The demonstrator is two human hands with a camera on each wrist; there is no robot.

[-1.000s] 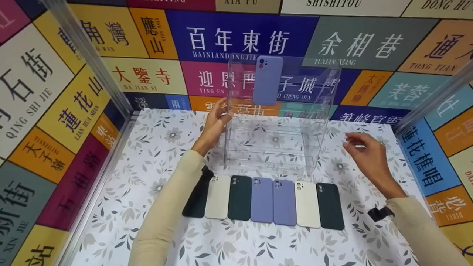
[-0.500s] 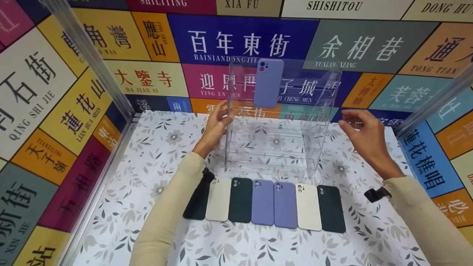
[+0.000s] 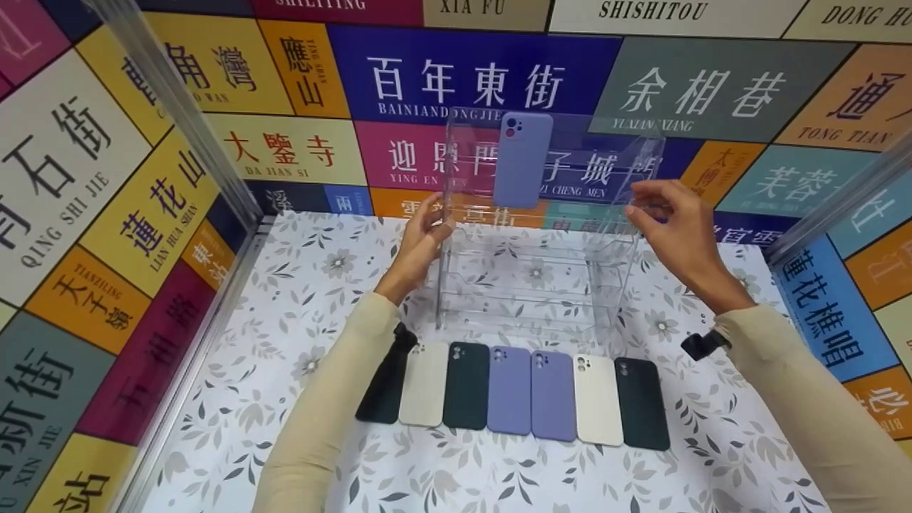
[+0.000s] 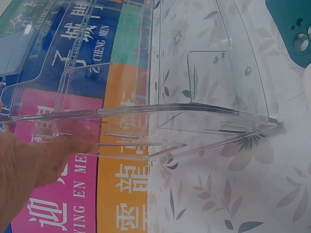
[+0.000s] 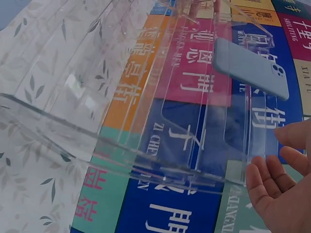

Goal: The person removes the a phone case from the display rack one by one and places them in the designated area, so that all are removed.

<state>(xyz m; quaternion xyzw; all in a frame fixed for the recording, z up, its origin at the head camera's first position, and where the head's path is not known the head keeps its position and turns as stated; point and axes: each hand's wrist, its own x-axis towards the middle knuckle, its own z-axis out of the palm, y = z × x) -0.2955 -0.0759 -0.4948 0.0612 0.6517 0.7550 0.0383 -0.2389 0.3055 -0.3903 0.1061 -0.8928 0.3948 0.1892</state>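
A clear tiered display stand (image 3: 602, 285) stands upright on the table, with a purple phone case (image 3: 524, 160) leaning in its top tier. My left hand (image 3: 420, 246) holds the stand's left side panel, thumb in front; the left wrist view shows the thumb (image 4: 73, 144) on the clear edge. My right hand (image 3: 673, 231) is at the stand's upper right side, fingers loosely bent with nothing between them. In the right wrist view its fingertips (image 5: 255, 170) are right at the stand's edge. The stand's transparent walls let the wall and table patterns show through.
In front of the stand lies a row of phone cases: dark green (image 3: 643, 404), white (image 3: 598, 399) and purple (image 3: 553, 395) ones among them. My left wrist strap partly covers the leftmost dark case (image 3: 379, 399). Sign-printed walls (image 3: 470, 75) enclose the flower-patterned table (image 3: 541, 477).
My right hand has moved up and left, from beside the stand over the table to its upper right edge. The left hand keeps its hold on the left panel.
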